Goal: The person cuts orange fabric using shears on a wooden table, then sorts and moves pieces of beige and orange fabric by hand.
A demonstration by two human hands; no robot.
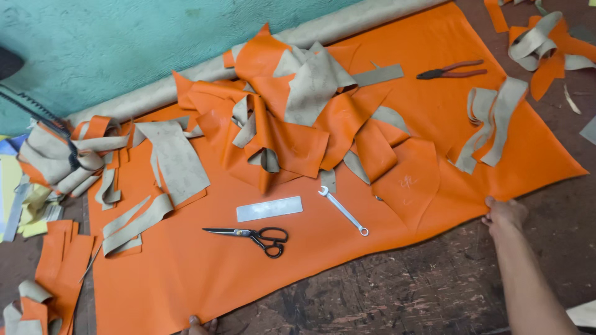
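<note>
A large orange leather sheet (248,273) lies spread over a dark worn table (403,291). My right hand (504,214) grips the sheet's near edge at the right. My left hand (202,325) shows only as fingertips at the bottom edge of the picture, touching the sheet's near edge. On the sheet lie black scissors (257,236), a silver spanner (343,211) and a flat metal ruler (269,209). A heap of cut orange pieces (292,124) with beige backs sits in the middle.
Red-handled pliers (452,70) rest at the sheet's far right. Beige strips (490,121) lie on the right, more strips (133,223) on the left. Scrap piles sit at the far left (59,155) and top right (546,43). A turquoise wall (124,43) runs behind.
</note>
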